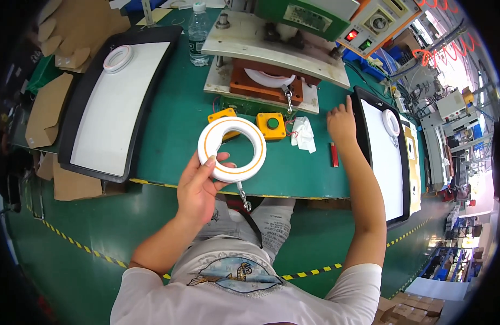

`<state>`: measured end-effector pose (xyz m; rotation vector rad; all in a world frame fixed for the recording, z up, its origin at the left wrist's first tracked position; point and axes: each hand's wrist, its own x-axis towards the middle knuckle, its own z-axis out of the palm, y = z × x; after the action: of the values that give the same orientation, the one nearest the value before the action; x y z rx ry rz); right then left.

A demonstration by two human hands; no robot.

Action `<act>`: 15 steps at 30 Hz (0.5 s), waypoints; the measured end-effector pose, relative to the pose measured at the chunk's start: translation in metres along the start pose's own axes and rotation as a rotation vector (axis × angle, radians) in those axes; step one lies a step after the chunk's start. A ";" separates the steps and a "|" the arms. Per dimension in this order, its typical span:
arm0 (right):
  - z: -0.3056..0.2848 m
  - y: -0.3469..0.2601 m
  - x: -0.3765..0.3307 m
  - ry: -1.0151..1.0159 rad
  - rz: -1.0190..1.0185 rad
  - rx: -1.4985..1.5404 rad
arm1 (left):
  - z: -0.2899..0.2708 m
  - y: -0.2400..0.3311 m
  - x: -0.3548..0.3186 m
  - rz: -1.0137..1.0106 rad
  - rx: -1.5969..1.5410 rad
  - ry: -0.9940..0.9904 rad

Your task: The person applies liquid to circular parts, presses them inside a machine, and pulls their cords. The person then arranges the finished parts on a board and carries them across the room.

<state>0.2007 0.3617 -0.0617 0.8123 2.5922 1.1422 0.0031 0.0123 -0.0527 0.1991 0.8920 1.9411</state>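
Fingers are spreading over the green table (309, 173): the right hand (342, 124), gripping nothing visible, is pointing beside the black-rimmed tray (384, 173); the left hand (195, 195) is pinching the white ring (212, 134), ideally letting its metal clasp (243, 196) hang free.

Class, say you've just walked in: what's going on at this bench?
A person at a green workbench holds a white ring in the left hand, a metal clip hanging from it. The right hand, with nothing visible in it, is beside the edge of the right tray. A partly hidden white piece sits in the press-like machine. Other white rings lie on this and the left tray.
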 end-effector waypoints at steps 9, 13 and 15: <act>-0.057 -0.010 0.001 0.312 0.111 0.230 | -0.021 0.015 0.001 0.065 0.024 0.072; -0.085 -0.036 -0.001 0.615 0.215 0.934 | -0.017 0.015 0.009 0.049 0.032 0.043; -0.108 -0.056 0.008 0.598 0.158 1.058 | -0.017 0.014 0.010 0.030 0.032 0.028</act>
<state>0.1303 0.2686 -0.0282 0.9273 3.6990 -0.1408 -0.0197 0.0081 -0.0575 0.2050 0.9434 1.9624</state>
